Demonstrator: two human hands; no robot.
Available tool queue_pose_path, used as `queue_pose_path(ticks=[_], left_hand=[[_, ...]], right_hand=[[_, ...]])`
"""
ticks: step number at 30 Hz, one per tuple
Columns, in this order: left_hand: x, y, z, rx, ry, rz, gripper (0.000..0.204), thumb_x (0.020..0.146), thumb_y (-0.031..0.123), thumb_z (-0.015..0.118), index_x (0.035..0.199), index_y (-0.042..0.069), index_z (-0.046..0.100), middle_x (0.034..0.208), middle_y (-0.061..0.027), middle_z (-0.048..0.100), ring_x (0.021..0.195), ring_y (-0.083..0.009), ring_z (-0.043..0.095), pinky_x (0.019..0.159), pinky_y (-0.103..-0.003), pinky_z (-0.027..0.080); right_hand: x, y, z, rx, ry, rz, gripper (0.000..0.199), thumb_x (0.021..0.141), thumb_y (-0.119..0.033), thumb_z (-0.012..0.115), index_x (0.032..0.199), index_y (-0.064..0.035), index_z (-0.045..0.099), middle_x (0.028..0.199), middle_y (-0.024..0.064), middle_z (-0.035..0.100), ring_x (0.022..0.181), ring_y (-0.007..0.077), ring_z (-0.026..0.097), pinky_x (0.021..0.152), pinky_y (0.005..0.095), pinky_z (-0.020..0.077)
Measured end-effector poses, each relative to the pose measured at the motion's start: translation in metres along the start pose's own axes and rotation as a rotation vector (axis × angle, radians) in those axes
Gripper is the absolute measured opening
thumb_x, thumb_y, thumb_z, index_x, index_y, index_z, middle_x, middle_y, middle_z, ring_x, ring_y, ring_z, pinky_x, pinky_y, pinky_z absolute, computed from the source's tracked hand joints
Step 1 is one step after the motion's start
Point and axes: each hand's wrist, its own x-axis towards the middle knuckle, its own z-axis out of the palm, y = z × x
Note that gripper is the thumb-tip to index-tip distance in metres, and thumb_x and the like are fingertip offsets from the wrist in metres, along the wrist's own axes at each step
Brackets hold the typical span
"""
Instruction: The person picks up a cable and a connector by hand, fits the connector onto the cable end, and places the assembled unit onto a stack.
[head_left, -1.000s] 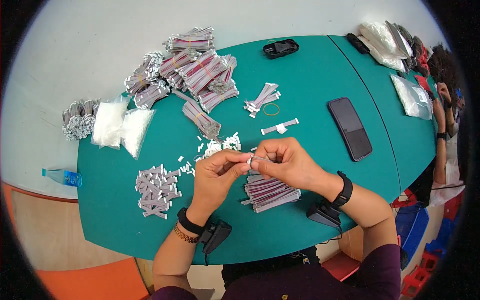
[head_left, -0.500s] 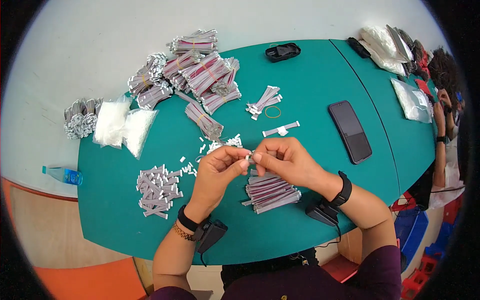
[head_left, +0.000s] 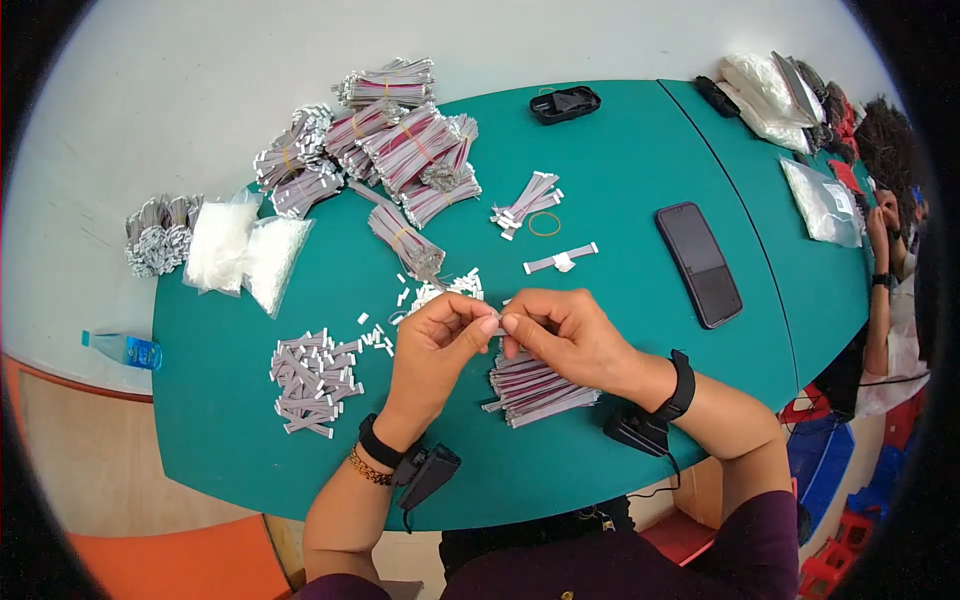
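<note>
Evidently the groups are kept apart by kind and close to the person, so that both hands can reach them with little arm movement. On the counter (head_left: 230, 455), short grey cables with white ends (head_left: 312, 385) lie toward the left edge, loose white pieces (head_left: 465, 287) lie just beyond the left hand (head_left: 430, 345), and a stack of grey-and-maroon cables (head_left: 540, 388) sits between the near edge and the right hand (head_left: 575, 340). Tied bundles (head_left: 412, 140) crowd the far left edge, probably to leave the middle free. Both hands meet above the counter, well in from its near edge, each thumb pressed toward its index finger. Their fingers are clamped together on a small pale piece (head_left: 499, 331), presumably gripped from both sides for fine control; the fingertips hide most of it.
</note>
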Motion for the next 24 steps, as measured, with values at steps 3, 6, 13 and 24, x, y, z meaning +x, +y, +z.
queue_pose_path(ticks=[3,6,13,24], left_hand=[[-0.0006,-0.0006,0.0006,-0.012,0.011,-0.005,0.01,0.083,0.008,0.061,0.088,0.0,0.057,0.079,-0.0026,0.058,0.068,-0.0083,0.051,0.063,-0.021,0.042],[0.0002,-0.0018,0.0024,-0.07,0.013,-0.008,0.01,0.083,0.008,0.061,0.088,0.001,0.057,0.079,-0.0028,0.058,0.068,-0.0081,0.051,0.062,-0.021,0.042],[-0.0015,-0.0001,0.0057,-0.051,0.043,-0.004,0.01,0.083,0.008,0.061,0.088,0.0,0.058,0.08,-0.0031,0.058,0.067,-0.0081,0.051,0.062,-0.021,0.041],[-0.0028,-0.0019,0.0057,-0.039,0.066,0.026,0.011,0.083,0.008,0.062,0.089,0.0,0.059,0.081,-0.0035,0.06,0.066,-0.0082,0.051,0.061,-0.02,0.041]], right_hand=[[-0.0007,-0.0006,0.0008,-0.009,0.004,0.004,0.021,0.093,-0.016,0.049,0.082,0.0003,0.058,0.068,0.0,0.057,0.061,0.0025,0.047,0.051,0.0194,0.0371],[-0.0019,-0.0013,0.001,0.009,0.039,-0.01,0.021,0.093,-0.016,0.048,0.083,0.0,0.058,0.068,-0.0001,0.057,0.06,0.0022,0.046,0.05,0.0191,0.0366],[-0.0014,0.0011,0.0051,0.006,0.09,-0.068,0.019,0.09,-0.013,0.05,0.08,-0.0001,0.058,0.063,0.0007,0.057,0.054,0.0028,0.043,0.046,0.0214,0.0341],[-0.0007,0.0022,0.007,-0.013,0.156,-0.11,0.018,0.089,-0.012,0.052,0.078,-0.0001,0.06,0.061,0.0013,0.057,0.052,0.0033,0.044,0.044,0.0223,0.0334]])
